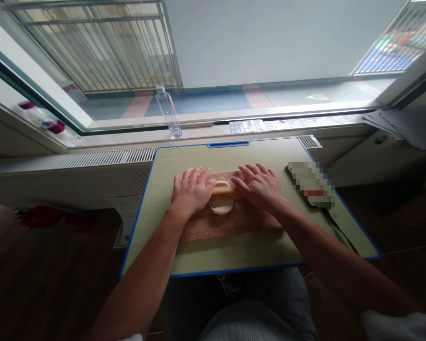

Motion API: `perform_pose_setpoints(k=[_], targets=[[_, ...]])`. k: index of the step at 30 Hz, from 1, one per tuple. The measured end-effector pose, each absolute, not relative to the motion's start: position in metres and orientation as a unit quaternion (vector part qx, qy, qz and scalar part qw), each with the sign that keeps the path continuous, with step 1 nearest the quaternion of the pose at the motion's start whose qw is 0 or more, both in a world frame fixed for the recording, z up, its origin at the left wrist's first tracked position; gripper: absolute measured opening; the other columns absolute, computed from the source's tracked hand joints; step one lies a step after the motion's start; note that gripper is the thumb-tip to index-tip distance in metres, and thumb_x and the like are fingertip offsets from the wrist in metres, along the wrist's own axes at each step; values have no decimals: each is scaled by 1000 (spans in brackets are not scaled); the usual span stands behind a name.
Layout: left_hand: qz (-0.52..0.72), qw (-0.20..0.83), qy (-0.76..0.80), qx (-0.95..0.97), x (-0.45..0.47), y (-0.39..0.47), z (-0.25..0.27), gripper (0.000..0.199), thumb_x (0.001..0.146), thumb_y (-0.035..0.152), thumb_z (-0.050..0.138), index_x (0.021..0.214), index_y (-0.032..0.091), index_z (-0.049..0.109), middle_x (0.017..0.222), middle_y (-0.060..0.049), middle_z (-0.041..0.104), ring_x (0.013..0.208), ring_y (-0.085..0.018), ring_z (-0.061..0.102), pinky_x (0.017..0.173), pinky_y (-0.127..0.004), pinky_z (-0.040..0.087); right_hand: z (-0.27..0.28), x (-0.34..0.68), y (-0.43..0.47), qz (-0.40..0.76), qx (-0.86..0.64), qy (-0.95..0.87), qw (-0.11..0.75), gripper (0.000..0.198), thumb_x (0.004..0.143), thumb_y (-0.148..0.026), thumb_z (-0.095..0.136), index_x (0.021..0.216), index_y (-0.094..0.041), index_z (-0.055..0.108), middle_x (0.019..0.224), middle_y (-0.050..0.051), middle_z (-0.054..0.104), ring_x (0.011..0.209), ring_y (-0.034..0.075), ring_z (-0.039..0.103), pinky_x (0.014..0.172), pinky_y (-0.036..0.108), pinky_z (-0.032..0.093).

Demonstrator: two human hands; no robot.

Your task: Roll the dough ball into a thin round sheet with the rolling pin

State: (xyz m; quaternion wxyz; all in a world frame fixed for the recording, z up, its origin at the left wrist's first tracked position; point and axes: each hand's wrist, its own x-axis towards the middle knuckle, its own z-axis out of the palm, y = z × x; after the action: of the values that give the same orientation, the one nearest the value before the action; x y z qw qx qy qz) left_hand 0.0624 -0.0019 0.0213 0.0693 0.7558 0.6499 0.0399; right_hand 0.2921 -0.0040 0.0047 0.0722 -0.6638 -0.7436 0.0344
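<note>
Head view: the left hand (191, 190) and right hand (261, 187) lie over the two ends of a wooden rolling pin (223, 192), fingers extended and spread rather than curled round it, though the palms hide its ends, so I can't tell how firmly they press. Set this way, they leave the pin's middle bare across the pale dough (223, 208), probably so pressure falls evenly from both sides. The dough rests on a wooden board (213, 231) around the middle of the surface (195, 158), short of its near edge, likely for easy reach. A blurred-out flat object (307, 184) sits by the right edge, apart from the board, apparently out of the hands' way.
</note>
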Motion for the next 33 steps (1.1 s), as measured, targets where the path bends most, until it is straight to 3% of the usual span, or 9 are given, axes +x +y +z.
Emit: perform_pose_setpoints(k=[7,15,26,33], targets=[[34,107,646,755,59,13,21,63,113,56,35,168,34,54,179,-6,47,166,-35,38,137,-69,25,6,292,8,69,-671,-734,73,75,112,-73,35,169,-28,56,175,6,53,163,39,39,132,61,33],[35,111,639,761,59,26,20,61,112,58,36,164,35,59,175,-5,53,162,-34,45,135,-64,31,9,293,19,73,-666,-741,55,73,112,-72,37,167,-29,58,173,6,55,159,39,44,130,60,37],[19,126,641,757,57,47,20,61,111,55,38,163,32,59,177,-6,50,163,-33,45,135,-62,32,11,294,41,105,-664,-738,55,72,110,-75,39,165,-34,59,173,8,56,157,37,47,126,62,39],[21,118,647,753,57,58,18,60,110,53,39,161,31,61,175,-8,53,162,-33,45,135,-61,33,10,295,51,129,-668,-730,65,72,110,-72,41,164,-29,60,172,9,56,157,36,49,129,59,37]])
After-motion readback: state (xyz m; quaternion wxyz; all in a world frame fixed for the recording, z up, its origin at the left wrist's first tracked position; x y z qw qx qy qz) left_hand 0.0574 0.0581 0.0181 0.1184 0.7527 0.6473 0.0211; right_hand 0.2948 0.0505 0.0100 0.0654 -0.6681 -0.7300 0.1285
